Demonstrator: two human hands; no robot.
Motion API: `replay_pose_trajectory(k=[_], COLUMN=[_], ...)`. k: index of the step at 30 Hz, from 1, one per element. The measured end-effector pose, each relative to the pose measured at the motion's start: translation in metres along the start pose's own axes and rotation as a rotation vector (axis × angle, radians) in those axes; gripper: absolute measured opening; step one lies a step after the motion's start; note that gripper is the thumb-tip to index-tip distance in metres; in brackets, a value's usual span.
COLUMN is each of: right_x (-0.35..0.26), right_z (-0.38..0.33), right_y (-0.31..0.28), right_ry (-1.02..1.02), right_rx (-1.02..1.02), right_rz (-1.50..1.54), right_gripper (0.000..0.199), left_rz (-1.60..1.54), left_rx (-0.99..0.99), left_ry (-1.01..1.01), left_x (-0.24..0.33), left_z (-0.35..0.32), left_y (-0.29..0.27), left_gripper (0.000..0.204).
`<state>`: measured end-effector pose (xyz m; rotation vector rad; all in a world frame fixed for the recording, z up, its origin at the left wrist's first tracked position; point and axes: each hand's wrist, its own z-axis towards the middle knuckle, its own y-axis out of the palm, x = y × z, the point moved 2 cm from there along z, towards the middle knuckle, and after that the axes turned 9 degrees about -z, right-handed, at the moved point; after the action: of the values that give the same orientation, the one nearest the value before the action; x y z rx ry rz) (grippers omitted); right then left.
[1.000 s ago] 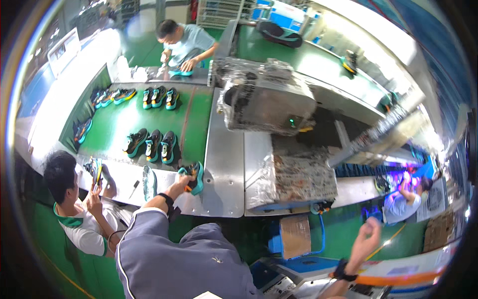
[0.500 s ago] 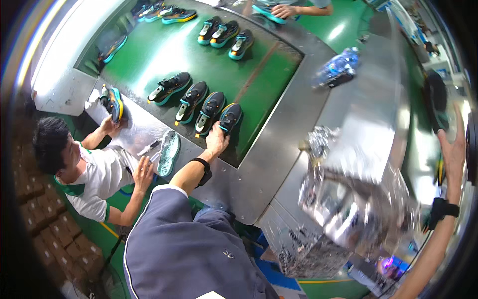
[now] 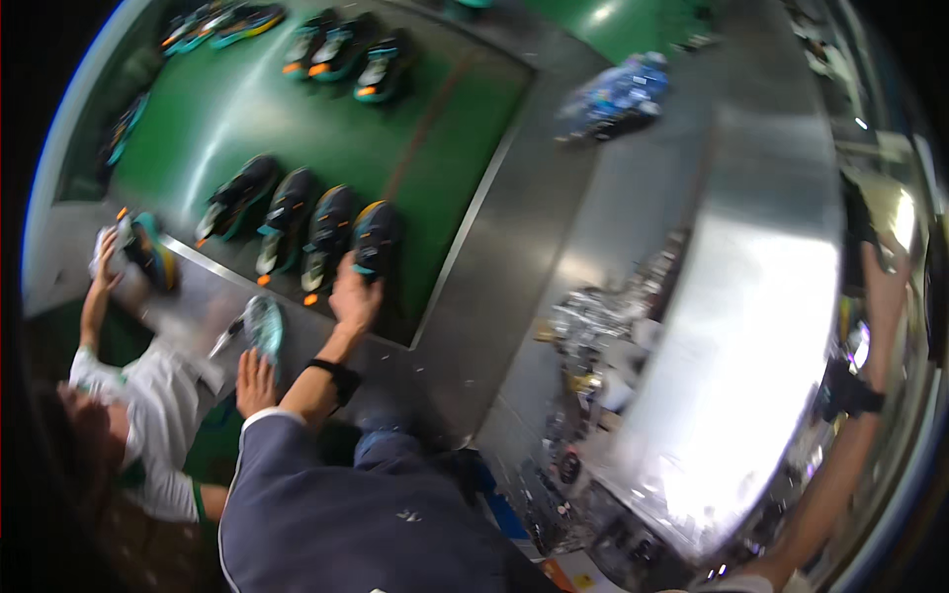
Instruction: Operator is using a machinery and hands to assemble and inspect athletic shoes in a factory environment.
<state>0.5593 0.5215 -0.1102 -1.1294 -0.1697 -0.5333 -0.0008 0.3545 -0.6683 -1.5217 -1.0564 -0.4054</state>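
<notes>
My left hand (image 3: pixel 354 296) is closed on the near end of a black running shoe (image 3: pixel 376 237) with teal and yellow on its sole. That shoe stands rightmost in a row of several alike on the green conveyor belt (image 3: pixel 450 198). Beside it on its left is another black shoe (image 3: pixel 327 237). Far out at the right rim, my right hand (image 3: pixel 887 282) is closed on a dark shoe (image 3: pixel 856 222), blurred and partly cut by the fisheye edge. I wear a black band on each wrist.
At left, a co-worker in a white shirt (image 3: pixel 173 395) has one hand by a shoe (image 3: pixel 148 252); the other hand (image 3: pixel 257 381) is near a teal sole (image 3: pixel 263 326). A blue plastic bag (image 3: pixel 618 94) lies on the metal ledge. Between my arms is a shiny metal panel (image 3: pixel 732 395).
The whole view has swung, so the belt and shoes sit farther left. My left hand stays on the same shoe. The co-worker's hand has shifted at the shoe on the left.
</notes>
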Motion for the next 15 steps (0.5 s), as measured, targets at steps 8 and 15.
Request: replay_pose_trajectory(k=[8, 15], right_x=[0.010, 0.063], right_z=[-0.086, -0.224], right_y=[-0.035, -0.181], right_ry=[0.158, 0.638], right_rx=[0.135, 0.269], right_rz=[0.191, 0.902], right_gripper=[0.057, 0.032], left_rz=[-0.083, -0.832], left_rx=[-0.108, -0.777], left_ry=[0.292, 0.303], left_x=[-0.053, 0.076], left_z=[0.030, -0.123], left_y=[0.033, -0.003], left_gripper=[0.073, 0.052])
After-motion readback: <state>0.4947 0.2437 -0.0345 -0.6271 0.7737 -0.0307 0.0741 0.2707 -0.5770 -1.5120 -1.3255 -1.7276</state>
